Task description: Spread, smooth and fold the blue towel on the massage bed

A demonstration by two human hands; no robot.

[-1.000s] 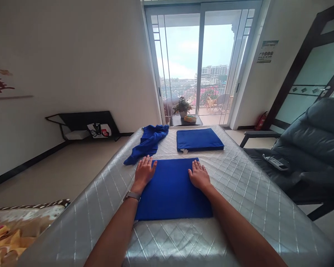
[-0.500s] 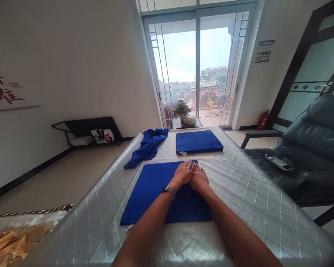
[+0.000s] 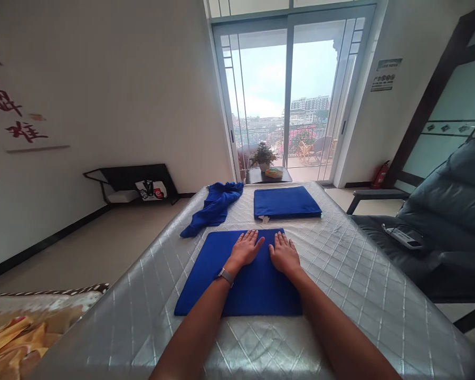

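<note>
A blue folded cloth (image 3: pixel 257 290) lies flat on the silver quilted bed surface (image 3: pixel 352 279) in front of me. My left hand (image 3: pixel 246 248) rests palm down on its far half, fingers stretched out, a watch on the wrist. Beside it, my right hand (image 3: pixel 284 252) lies flat near the cloth's far right corner, also open. A narrow strip of cloth shows between the two thumbs. Farther back is a neatly folded blue stack (image 3: pixel 287 201) with a small white tag at its near edge. To its left sits a crumpled blue cloth (image 3: pixel 214 207).
A dark padded armchair (image 3: pixel 431 211) with a white remote-like device (image 3: pixel 402 236) on its seat stands at the right. Beyond the bed is a small table with a potted plant (image 3: pixel 263 154) before sliding glass doors. Yellow cloth (image 3: pixel 16 338) lies at the lower left.
My hands were together, thumbs touching, on the far part of the cloth. Now they are apart, the left one having slid leftward. The view has turned slightly left.
</note>
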